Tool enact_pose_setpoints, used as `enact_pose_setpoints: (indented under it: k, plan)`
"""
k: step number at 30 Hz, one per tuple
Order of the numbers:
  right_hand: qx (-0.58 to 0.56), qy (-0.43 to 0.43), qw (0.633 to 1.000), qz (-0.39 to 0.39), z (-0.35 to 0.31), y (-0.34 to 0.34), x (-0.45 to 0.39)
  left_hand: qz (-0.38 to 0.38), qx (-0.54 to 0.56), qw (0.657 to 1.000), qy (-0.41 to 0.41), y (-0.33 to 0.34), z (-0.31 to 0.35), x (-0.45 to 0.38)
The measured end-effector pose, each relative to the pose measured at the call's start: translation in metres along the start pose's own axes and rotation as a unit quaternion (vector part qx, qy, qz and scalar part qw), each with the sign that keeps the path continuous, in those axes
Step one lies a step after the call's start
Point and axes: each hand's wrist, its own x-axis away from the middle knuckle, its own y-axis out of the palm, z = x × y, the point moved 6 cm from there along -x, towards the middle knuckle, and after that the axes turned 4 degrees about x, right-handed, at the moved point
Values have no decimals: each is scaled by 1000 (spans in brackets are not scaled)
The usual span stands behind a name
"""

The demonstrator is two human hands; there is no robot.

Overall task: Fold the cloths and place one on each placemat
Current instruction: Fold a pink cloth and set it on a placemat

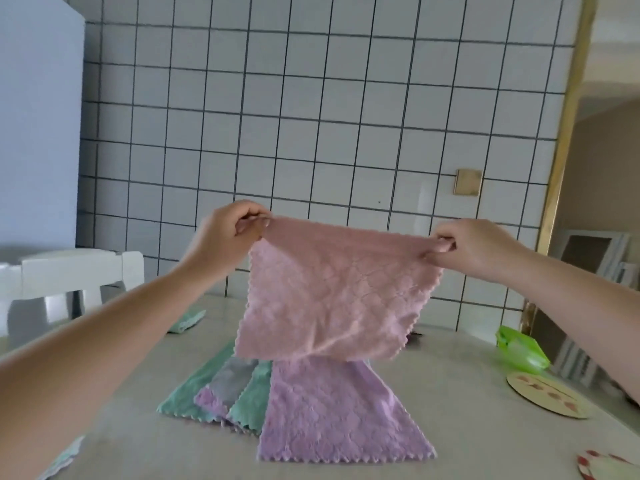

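The left hand [227, 233] and right hand [474, 249] each pinch a top corner of the pink cloth [336, 299], holding it stretched in the air above the desk [433, 368]. Its top edge runs straight from hand to hand, and the rest hangs down towards the pile of cloths [277, 400] lying directly below. Neither hand is nearer; a fold would likely bring the two corners together. A round placemat [547, 396] sits well to the right, nearer the right hand.

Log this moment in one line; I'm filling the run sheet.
step: lifting pink cloth | left hand: pinches top corner | right hand: pinches other corner | cloth: hangs unfolded above pile | table: round mats at right
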Motion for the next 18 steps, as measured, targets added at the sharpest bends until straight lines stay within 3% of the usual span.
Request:
enact_pose_setpoints:
  k: [3, 5, 7, 13, 15, 18]
  plan:
    - [-252, 43, 967, -10, 1, 21, 41, 9, -27, 1000, -5, -6, -3, 48]
    - [-414, 78, 906, -28, -1, 54, 81, 1, -42, 999, -28, -5, -10, 90]
    - [-508, 105, 853, -58, -9, 90, 123, -31, -33, 997, -60, -3, -20, 132]
    - [-641, 227, 721, -136, -30, 173, 230, -177, 79, 965, -178, 2, -40, 232]
    - [-660, 255, 691, -149, -32, 181, 252, -196, 90, 951, -223, 0, -42, 252]
    - [-655, 298, 671, -179, -35, 182, 275, -231, 195, 896, -325, 1, -47, 279]
